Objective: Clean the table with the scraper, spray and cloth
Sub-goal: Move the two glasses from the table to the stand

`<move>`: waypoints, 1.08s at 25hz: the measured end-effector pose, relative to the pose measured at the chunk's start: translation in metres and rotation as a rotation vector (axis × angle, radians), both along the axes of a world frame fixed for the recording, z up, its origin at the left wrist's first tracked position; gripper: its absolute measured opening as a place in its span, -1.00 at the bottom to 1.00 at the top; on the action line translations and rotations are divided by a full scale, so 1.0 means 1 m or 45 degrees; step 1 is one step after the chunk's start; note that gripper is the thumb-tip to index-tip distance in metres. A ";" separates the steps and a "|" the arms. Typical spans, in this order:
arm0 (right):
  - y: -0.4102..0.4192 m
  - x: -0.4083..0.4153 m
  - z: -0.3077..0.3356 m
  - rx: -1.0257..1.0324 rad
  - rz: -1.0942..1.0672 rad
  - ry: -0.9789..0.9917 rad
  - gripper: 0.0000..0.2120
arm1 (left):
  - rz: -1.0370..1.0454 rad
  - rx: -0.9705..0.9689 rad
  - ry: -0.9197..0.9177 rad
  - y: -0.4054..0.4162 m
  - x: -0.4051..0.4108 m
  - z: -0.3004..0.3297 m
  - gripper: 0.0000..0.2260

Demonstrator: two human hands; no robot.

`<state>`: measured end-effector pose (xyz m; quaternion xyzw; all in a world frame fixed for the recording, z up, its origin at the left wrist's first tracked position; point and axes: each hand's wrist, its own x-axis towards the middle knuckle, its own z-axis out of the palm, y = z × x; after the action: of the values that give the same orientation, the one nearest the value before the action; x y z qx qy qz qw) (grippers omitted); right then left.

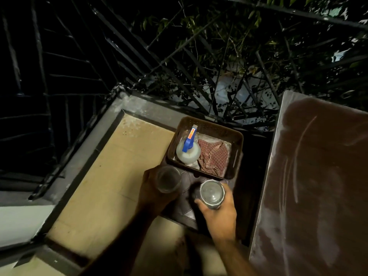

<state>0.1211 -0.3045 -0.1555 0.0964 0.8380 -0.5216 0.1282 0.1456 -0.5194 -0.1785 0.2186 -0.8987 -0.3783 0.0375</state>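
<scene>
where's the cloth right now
The checked cloth lies in the brown basket, right of the spray bottle, just beyond both hands.

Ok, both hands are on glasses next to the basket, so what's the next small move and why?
Probably set both glasses down on the stool and let go: left hand and right hand are full, while spray and cloth sit in the basket.

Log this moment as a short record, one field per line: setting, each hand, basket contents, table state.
setting: balcony at night, railing and leaves behind
left hand: holding a glass
right hand: holding a second glass
basket: brown, on a dark stool; holds spray bottle and checked cloth
table: dark top at right, pale smears on it
scraper: not visible
</scene>
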 end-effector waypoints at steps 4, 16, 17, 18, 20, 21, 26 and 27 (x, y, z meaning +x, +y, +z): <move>-0.010 -0.006 -0.017 0.091 0.002 0.024 -0.16 | 0.001 0.029 -0.107 -0.005 -0.003 -0.020 -0.24; -0.025 -0.010 -0.051 0.188 -0.031 0.030 -0.17 | -0.011 0.097 -0.077 -0.007 -0.004 -0.045 -0.20; -0.026 -0.011 -0.053 0.181 -0.030 0.016 -0.17 | -0.023 0.095 -0.090 -0.007 -0.004 -0.046 -0.19; -0.026 -0.011 -0.053 0.173 -0.028 -0.004 -0.17 | -0.024 0.100 -0.106 -0.006 -0.004 -0.047 -0.18; -0.029 -0.012 -0.055 0.159 -0.025 -0.040 -0.14 | -0.013 0.120 -0.139 -0.004 -0.007 -0.047 -0.16; -0.030 -0.012 -0.057 0.156 -0.019 -0.050 -0.13 | -0.015 0.133 -0.152 -0.003 -0.008 -0.049 -0.15; -0.034 -0.013 -0.063 0.168 -0.033 -0.071 -0.12 | -0.014 0.180 -0.173 -0.002 -0.010 -0.053 -0.12; -0.034 -0.014 -0.063 0.164 -0.036 -0.081 -0.12 | -0.020 0.178 -0.176 -0.003 -0.010 -0.054 -0.10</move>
<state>0.1073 -0.3383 -0.2186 0.1327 0.8638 -0.4650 0.1411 0.1355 -0.5225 -0.2329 0.2391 -0.8723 -0.4245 -0.0429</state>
